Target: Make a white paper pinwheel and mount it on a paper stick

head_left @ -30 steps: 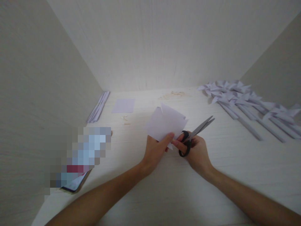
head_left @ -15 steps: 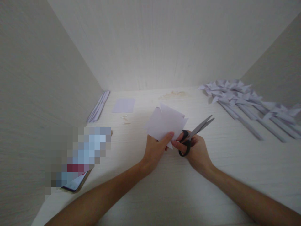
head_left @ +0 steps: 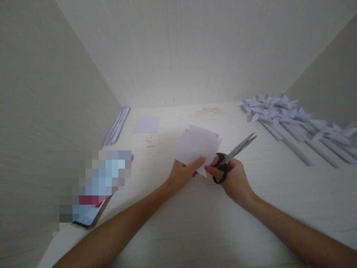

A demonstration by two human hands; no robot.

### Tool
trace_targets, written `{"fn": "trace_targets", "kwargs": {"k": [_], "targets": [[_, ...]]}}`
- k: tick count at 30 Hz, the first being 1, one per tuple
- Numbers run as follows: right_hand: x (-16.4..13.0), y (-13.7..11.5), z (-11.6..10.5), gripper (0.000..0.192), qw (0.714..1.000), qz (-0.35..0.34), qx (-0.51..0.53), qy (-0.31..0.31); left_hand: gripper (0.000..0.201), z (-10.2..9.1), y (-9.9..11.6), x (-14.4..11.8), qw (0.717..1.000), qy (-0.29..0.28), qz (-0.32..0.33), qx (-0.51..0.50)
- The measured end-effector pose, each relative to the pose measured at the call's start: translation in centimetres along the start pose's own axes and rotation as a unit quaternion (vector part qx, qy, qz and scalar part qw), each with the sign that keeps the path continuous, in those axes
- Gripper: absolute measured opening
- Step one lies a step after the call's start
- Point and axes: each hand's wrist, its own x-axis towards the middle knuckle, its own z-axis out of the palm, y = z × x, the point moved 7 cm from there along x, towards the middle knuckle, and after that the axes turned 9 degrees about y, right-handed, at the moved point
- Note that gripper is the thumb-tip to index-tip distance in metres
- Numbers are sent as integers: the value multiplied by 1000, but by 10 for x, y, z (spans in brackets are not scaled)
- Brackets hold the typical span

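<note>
My left hand (head_left: 182,173) pinches the lower edge of a pale lilac paper square (head_left: 196,145) with cut flaps, held just above the white desk (head_left: 195,223). My right hand (head_left: 232,176) grips black-handled scissors (head_left: 232,156), blades nearly closed and pointing up-right, away from the paper. The right thumb and fingertip also touch the paper's lower corner beside my left thumb.
Several finished lilac paper pinwheels on sticks (head_left: 292,123) lie at the right. A flat lilac paper square (head_left: 146,124) and a bundle of paper sticks (head_left: 117,126) lie at the back left. A phone (head_left: 90,217) rests near the left wall. Small scraps (head_left: 205,111) lie at the back.
Both hands and the paper have shifted slightly up and away from me; the scissors tilted a little to the right. Nothing was let go.
</note>
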Motion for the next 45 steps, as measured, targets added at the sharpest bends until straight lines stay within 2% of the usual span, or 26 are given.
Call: {"fn": "trace_targets", "kwargs": {"k": [10,18,22,24,28,33,38,45], "targets": [[1,1,-1,28,1000,-5,-18,-1,18,-11,-1,4,998,59,0,37],[1,0,-2,24,1000,-9,-16,8,15,-8,2,3,996,46,-1,76],[1,-4,-2,22,999,-10,-35,11,16,-12,8,8,997,55,-14,49],[-1,-4,3,21,999,1,-50,-16,16,-16,13,11,998,60,-21,8],[-11,-2,20,20,988,39,-76,-128,22,-27,27,17,993,76,-26,-81],[-26,-5,33,29,957,1,-165,-240,24,-35,42,18,990,74,-18,-116],[-28,-1,31,36,940,-2,-238,-244,18,-36,45,17,990,74,-9,-121],[-28,2,30,37,934,-4,-269,-234,15,-37,44,18,989,86,-3,-119]]}}
